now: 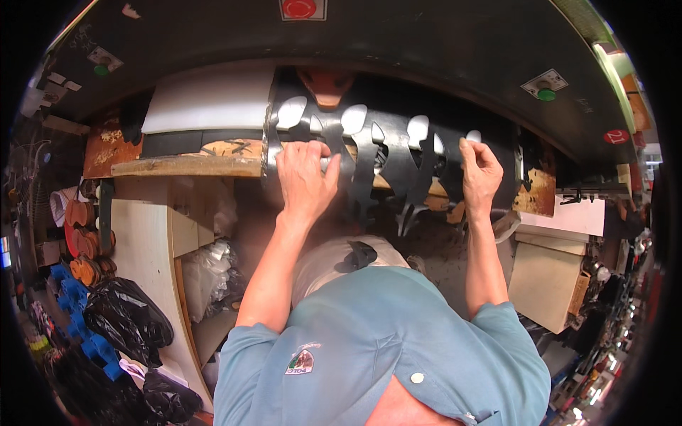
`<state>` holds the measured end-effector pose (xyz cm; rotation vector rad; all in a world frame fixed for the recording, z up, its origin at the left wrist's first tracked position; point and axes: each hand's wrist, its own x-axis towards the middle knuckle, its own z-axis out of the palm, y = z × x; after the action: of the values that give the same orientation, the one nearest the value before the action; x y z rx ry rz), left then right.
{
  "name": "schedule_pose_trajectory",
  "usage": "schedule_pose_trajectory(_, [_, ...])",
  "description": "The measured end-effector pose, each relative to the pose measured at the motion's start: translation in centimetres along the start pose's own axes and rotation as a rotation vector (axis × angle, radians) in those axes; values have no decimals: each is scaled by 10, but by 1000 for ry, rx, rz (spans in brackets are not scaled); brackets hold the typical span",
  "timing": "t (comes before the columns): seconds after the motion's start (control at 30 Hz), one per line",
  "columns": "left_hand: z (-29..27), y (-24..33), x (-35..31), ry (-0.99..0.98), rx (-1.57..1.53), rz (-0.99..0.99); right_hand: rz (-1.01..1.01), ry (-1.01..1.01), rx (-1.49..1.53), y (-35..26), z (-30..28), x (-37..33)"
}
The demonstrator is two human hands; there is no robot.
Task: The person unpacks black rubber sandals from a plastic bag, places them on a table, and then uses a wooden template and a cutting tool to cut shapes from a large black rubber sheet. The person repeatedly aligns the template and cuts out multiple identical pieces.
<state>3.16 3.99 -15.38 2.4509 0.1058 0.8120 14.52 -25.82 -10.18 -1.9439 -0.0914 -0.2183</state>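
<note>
Blue shirt [383, 341] nearest; black sheet [398, 153] pinched by closed left hand [304, 174] and right hand [479, 170]; cut-out edges judged liable to snag or tear if pulled unevenly.

A big dark machine housing [426, 42] curves over the top of the view, with a red round button [299, 8] at its upper edge and green buttons on small plates at the left [101, 69] and the right [545, 94]. Below it runs a worn wooden desk [188, 166] with a white board [209, 99] lying on it. On the left, pale wooden panels [145, 248] stand over black plastic bags [128, 319], blue pieces [71, 291] and stacked orange-brown shapes [84, 238]. A clear plastic bag [206, 273] is under the desk. On the right stands a light wooden box [547, 284]. The light is warm and dim.
</note>
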Motion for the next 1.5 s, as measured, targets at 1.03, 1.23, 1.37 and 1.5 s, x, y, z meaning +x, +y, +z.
schedule_pose_trajectory(1.03, [-114, 13, -80, -55, -168, -80, 201, -543, 539, -99, 83, -114])
schedule_pose_trajectory(1.23, [-106, 39, -72, -155, -854, -790, 290, -495, 736, -85, 86, -116])
schedule_pose_trajectory(1.37, [-101, 22, -67, -352, -623, -818, 215, -448, 661, -89, 58, -120])
schedule_pose_trajectory(1.5, [-101, 14, -72, -240, -1132, -925, -2, -371, 230, -78, 16, -137])
